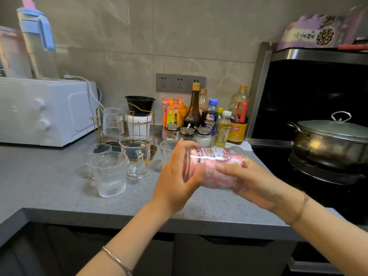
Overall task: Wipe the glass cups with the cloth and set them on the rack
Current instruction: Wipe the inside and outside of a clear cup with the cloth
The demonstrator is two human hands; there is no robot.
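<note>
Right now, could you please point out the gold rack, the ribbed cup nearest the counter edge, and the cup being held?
gold rack point(114, 146): head view, on its dark base pad.
ribbed cup point(109, 174): head view, middle of its front wall.
held cup point(217, 156): head view, on its side wall.

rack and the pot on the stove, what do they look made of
The rack looks like thin metal wire with a shiny gold finish: its bent rods are slim and glint. The pot looks like stainless steel, polished but smudged: its wall mirrors the surroundings, and its lid has a duller grey sheen.
</note>
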